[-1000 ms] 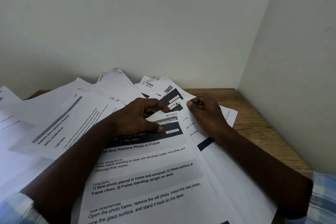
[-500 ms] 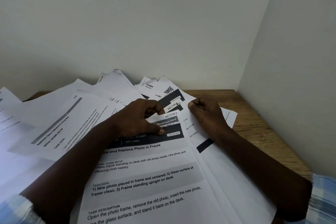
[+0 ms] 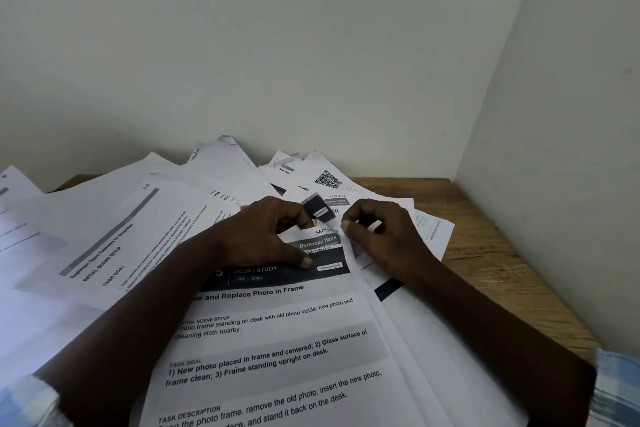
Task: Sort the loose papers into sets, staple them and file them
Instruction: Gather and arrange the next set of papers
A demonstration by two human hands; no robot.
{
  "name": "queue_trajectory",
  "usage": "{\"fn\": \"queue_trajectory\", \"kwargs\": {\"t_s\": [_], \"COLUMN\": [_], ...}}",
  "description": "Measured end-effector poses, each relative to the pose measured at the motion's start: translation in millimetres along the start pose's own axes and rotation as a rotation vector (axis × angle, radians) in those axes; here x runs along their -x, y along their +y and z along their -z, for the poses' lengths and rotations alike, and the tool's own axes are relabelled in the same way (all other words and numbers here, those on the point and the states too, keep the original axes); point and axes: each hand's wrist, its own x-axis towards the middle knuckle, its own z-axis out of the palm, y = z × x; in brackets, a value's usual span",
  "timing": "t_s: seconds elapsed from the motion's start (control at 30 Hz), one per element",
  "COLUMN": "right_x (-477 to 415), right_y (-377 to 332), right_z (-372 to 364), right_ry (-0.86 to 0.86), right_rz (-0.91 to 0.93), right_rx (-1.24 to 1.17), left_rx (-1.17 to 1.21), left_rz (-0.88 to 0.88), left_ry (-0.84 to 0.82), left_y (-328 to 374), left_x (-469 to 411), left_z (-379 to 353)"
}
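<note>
Left hand [image 3: 263,236]: thumb pressing stack [image 3: 277,340], fingers curled round raised corner [image 3: 318,212]. Right hand [image 3: 388,236]: fingertips pinching sheet edge [image 3: 346,226] beside corner. Stack beneath both hands; loose papers [image 3: 104,236] left of left hand.

Top sheet [image 3: 277,350]: "DESK / STUDY", "Replace Photo in Frame", "TASK GOAL", "TASK DESCRIPTION". Sheet beneath [image 3: 320,240]: "Dexterous Hand". Left sheet [image 3: 114,253]: "INITIAL SCENE SETUP".

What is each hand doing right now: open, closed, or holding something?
Left hand: holding; fingers curl round a raised sheet corner, thumb presses the printed stack.
Right hand: holding; fingertips pinch a white sheet by its edge.
</note>
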Motion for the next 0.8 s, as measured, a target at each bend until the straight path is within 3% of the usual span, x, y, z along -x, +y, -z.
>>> {"fn": "queue_trajectory", "kwargs": {"t_s": [0.17,0.37,0.47,0.8], "right_x": [3,-5,-13,-44], "right_y": [-4,4,6,-40], "right_z": [-6,0,5,60], "right_ry": [0.046,0.154,0.184,0.487], "right_rz": [0.152,-0.138,-0.197,-0.172], "right_rx": [0.233,0.028,0.007,0.378], "left_rx": [-0.012,-0.035,-0.073,-0.104], "left_rz": [-0.007,-0.015,-0.025,-0.136], "left_ry": [-0.003,0.015,0.046,0.292], "left_y": [-2,-2,-4,-23], "left_x": [-1,-1,-2,-11], "left_z": [0,1,0,0]}}
